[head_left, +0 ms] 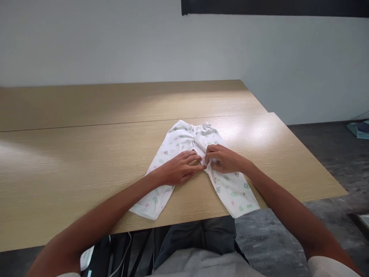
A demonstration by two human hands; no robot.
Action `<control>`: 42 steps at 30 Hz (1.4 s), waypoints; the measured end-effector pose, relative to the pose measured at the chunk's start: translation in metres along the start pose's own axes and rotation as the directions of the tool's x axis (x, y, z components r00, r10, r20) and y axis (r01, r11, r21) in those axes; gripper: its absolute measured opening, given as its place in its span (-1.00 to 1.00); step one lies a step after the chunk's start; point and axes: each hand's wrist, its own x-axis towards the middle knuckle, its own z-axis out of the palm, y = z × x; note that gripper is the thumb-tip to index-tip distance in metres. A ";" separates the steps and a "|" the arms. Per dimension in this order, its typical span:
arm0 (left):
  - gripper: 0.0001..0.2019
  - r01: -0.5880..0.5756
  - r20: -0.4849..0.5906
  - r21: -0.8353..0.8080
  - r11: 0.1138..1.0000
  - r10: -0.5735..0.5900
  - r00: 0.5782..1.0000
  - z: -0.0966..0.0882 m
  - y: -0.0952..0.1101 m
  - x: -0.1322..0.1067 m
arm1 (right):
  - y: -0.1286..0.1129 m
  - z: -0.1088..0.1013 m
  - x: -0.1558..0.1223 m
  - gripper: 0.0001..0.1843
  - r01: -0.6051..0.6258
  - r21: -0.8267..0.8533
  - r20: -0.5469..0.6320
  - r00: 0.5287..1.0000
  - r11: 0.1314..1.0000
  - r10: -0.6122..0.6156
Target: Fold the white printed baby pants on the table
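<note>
A pair of small white pants (pixel 230 192) with green, pink and grey animal prints lies spread on the table, its gathered waistband toward the wall and its legs apart toward me. My right hand (pixel 223 158) pinches a fold of cloth at the inner side of the right-hand pant leg. Beside it, my left hand (pixel 183 167) lies palm down across the gap between the legs, fingers stretched out. Its fingertips reach the inner edge of the same leg, near the pinched fold.
The light wooden table (pixel 72 165) has a seam running across it and ends at the right in a slanted edge. Behind it stands a pale wall (pixel 115 42). A black bag or case with a cable (pixel 121 257) is below the front edge at left.
</note>
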 end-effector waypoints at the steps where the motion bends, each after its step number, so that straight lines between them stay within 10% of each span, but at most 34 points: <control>1: -0.58 0.008 0.007 0.008 1.000 -0.008 1.000 0.000 0.001 0.000 | 0.000 0.000 0.000 -0.74 0.006 0.006 -0.005 1.000 1.000 -0.006; 11: -0.64 0.027 0.051 -0.063 0.998 -0.024 0.998 -0.006 0.012 0.002 | 0.000 0.004 -0.001 -0.93 -0.024 -0.057 -0.028 0.999 0.998 0.022; 24: -0.50 0.316 0.055 0.240 0.918 -0.338 0.940 0.024 0.095 0.004 | 0.003 0.010 0.003 -0.83 0.033 -0.102 -0.069 0.997 0.994 -0.040; 42: -0.42 0.175 0.096 0.106 0.979 -0.186 0.978 0.033 0.094 0.003 | 0.003 0.015 0.006 -0.88 -0.031 -0.076 -0.122 0.992 0.997 0.022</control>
